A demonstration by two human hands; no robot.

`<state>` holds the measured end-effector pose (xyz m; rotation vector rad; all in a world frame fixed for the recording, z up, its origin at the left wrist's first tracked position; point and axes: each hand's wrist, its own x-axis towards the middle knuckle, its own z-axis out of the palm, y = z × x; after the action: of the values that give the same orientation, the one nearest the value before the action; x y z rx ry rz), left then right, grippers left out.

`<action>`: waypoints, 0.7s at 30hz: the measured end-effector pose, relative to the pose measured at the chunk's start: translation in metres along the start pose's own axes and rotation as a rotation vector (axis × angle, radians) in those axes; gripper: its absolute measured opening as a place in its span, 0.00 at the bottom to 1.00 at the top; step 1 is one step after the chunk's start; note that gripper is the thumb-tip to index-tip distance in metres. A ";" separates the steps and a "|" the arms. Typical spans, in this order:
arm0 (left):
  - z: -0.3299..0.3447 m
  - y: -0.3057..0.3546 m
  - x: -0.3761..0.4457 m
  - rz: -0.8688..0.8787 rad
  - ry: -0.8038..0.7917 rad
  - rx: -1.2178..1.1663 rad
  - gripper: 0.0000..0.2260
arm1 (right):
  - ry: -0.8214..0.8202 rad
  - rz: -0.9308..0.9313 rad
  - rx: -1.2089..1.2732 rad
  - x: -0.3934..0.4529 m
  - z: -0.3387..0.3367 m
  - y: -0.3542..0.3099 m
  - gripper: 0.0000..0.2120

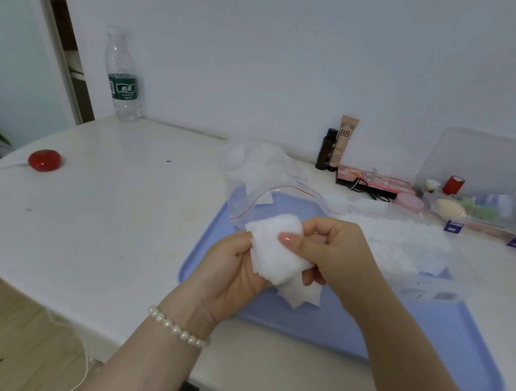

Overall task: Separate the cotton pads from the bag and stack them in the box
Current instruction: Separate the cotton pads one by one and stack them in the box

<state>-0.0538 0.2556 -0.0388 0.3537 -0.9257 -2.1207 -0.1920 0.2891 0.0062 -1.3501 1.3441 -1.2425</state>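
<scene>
Cotton pads (pixel 276 253) sit pinched in both my grips, left hand (pixel 231 274) and right hand (pixel 333 251), above the blue tray (pixel 424 344); the bag (pixel 261 180) lies just behind.

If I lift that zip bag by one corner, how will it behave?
Likely floppy: the clear zip bag lies crumpled and slumped on the tray. Probably very light, holding only cotton pads. Its mouth looks open, so pads may spill.

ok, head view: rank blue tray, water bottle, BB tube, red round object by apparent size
1. blue tray
2. water bottle
3. BB tube and red round object: look alike in area, and the distances differ, so unranked.
</scene>
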 end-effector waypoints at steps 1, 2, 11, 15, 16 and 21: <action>0.000 0.000 0.000 0.004 -0.029 0.012 0.20 | 0.010 -0.016 -0.008 0.001 0.001 0.001 0.08; 0.001 -0.001 0.000 0.005 -0.031 0.007 0.20 | 0.023 -0.030 -0.009 0.001 0.002 0.003 0.08; 0.001 0.000 0.001 -0.006 0.177 -0.136 0.25 | 0.209 -0.220 -0.415 0.006 0.006 0.015 0.13; 0.001 0.002 0.000 -0.010 0.160 -0.134 0.31 | 0.227 -0.317 -0.491 0.004 0.007 0.016 0.14; 0.001 0.003 0.000 -0.015 0.164 -0.146 0.32 | 0.250 -0.333 -0.512 0.004 0.008 0.017 0.12; 0.000 0.003 -0.002 0.045 0.074 -0.220 0.22 | 0.303 -0.295 -0.567 0.002 0.012 0.020 0.18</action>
<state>-0.0511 0.2558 -0.0366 0.2941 -0.6450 -2.1278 -0.1833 0.2843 -0.0151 -1.8571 1.8549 -1.3557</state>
